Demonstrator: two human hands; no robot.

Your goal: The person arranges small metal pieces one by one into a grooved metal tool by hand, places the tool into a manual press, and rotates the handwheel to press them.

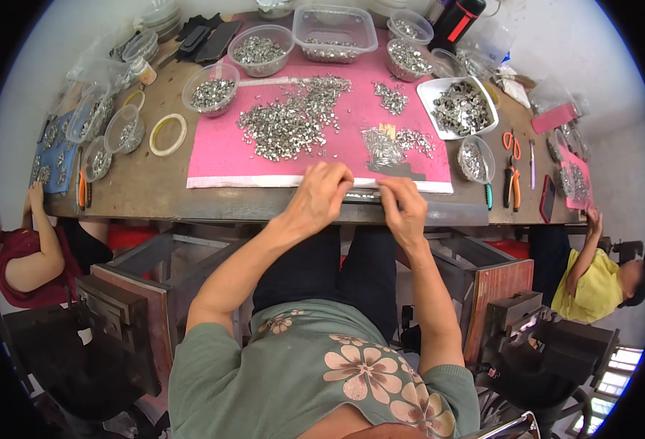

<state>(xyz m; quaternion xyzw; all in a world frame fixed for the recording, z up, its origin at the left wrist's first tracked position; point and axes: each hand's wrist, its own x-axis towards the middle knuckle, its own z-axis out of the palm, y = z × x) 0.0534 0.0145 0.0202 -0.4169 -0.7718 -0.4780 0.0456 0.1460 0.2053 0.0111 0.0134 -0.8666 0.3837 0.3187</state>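
Your left hand (pixel 314 194) and right hand (pixel 406 208) have bent fingers at either end of a narrow dark strip (pixel 363 200) bearing a row of small silvery bits (pixel 361 195) between them; I cannot tell whether either grips it. Beyond your left hand spreads a large metal heap (pixel 284 132); just beyond your right, thin pins (pixel 383 151).

No legible lettering, numbers or signs, any marks on the small white bottle (pixel 144 72) too small to read
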